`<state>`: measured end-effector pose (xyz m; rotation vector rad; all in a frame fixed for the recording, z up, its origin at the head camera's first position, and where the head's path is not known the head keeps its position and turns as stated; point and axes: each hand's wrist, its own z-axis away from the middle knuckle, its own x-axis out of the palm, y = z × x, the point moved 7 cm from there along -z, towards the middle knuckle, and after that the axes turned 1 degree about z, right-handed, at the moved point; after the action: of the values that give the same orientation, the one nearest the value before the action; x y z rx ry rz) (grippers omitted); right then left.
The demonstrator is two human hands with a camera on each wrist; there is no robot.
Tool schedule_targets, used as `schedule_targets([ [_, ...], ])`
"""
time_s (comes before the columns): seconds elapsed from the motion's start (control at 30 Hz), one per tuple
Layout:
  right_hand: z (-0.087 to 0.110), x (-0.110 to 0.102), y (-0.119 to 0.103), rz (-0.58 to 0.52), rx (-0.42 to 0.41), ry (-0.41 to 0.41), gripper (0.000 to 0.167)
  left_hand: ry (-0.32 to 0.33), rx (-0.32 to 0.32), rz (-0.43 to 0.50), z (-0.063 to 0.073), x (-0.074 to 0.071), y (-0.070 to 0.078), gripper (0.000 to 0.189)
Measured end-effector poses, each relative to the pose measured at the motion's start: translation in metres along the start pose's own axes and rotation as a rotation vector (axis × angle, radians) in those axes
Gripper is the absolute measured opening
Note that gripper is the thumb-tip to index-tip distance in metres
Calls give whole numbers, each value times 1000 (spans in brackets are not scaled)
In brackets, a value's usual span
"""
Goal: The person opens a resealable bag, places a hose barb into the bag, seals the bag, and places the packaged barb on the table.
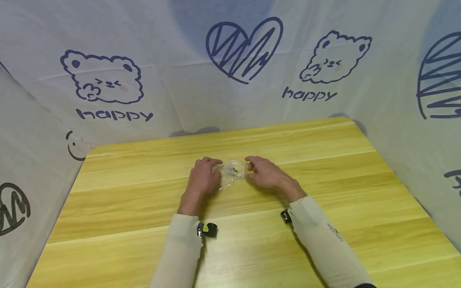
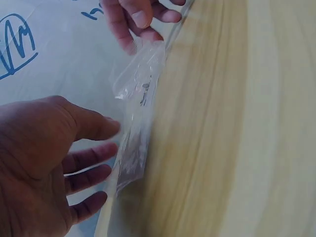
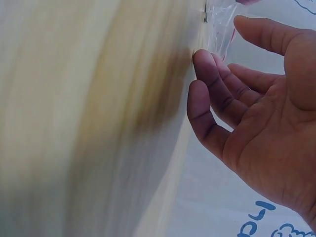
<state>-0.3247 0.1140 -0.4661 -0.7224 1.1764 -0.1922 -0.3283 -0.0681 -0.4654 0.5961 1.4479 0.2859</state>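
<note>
A crumpled clear plastic bag [image 1: 234, 170] with small dark print lies on the wooden table between the two hands. My left hand [image 1: 205, 176] is at its left side; in the left wrist view, the thumb and fingers are spread apart beside the bag [image 2: 136, 133]. On the other side is my right hand [image 1: 264, 172], its fingertips at the bag's right edge. The right wrist view has that hand [image 3: 256, 94] with loosely bent fingers and the thumb held apart, and a thin red line on the part of the bag [image 3: 219, 27] in sight.
The wood-grain table [image 1: 144, 216] has rounded far corners. White cloth [image 1: 173, 80] with blue bear, heart and "happy" drawings hangs behind it and at both sides. Each cuff carries a small black device, one on the left wrist [image 1: 211, 230] and one on the right [image 1: 285, 216].
</note>
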Motion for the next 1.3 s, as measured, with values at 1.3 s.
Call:
schedule_targets([
  [1.3, -14, -7, -1, 68, -8, 78, 32, -378, 69, 38, 17, 16, 22, 10],
])
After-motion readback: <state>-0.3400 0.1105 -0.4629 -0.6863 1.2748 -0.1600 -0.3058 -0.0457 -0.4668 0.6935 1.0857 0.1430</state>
